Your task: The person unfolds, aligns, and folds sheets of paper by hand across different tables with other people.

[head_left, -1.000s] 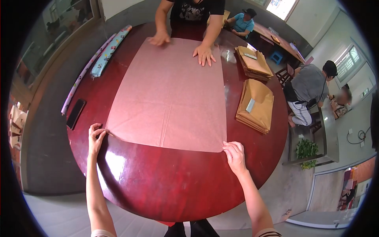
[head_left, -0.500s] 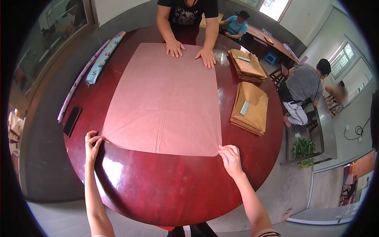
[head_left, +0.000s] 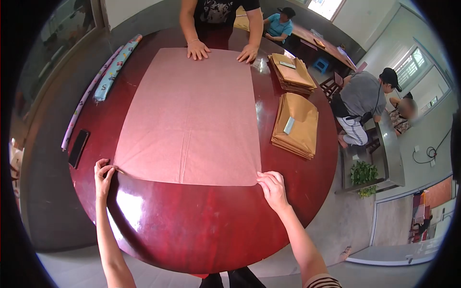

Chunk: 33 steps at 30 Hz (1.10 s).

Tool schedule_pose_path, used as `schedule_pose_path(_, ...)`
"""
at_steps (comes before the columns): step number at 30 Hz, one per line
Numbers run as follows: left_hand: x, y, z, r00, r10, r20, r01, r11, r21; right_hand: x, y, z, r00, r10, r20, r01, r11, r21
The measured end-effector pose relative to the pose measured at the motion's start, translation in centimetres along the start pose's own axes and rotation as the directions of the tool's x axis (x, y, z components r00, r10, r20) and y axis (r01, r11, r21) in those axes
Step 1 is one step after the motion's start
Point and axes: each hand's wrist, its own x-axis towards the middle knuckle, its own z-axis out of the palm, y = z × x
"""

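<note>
A large, thin pinkish sheet (head_left: 187,115) lies spread over the dark red round table (head_left: 206,235), with a crease running down its near half. My left hand (head_left: 103,175) pinches the sheet's near left corner between thumb and fingers, pulling small wrinkles into it. At the near right corner, my right hand (head_left: 272,187) is also closed on the sheet. Across the table, another person's two hands (head_left: 198,49) rest flat near the far edge of the sheet.
Two stacks of brown paper envelopes (head_left: 295,126) lie on the right, each with a small pale strip on top. At left are patterned wrapped rolls (head_left: 115,69) and a black phone (head_left: 78,149). Other people sit or lean at tables behind, and a potted plant (head_left: 363,173) stands right.
The whole view has shifted slightly, so everything sits further left and higher. The other person's hands have moved a little along the far edge. Both my hands keep hold of the corners.
</note>
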Motion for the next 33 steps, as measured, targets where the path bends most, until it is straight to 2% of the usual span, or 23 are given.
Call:
schedule_pose_path(7,0.1,-0.2,0.1,1.0,0.005,0.001,-0.005,0.998,-0.056,-0.1,0.1,0.2,1.0,0.013,0.009,-0.014,1.0,0.018)
schedule_pose_path(10,-0.1,0.2,-0.1,1.0,0.018,0.007,-0.018,1.0,-0.004,0.0,-0.1,0.1,1.0,0.007,0.003,-0.007,1.0,0.008)
schedule_pose_path(33,0.1,-1.2,0.1,1.0,0.023,-0.007,-0.023,0.999,-0.03,0.2,-0.1,0.1,1.0,0.01,-0.007,-0.01,1.0,0.008)
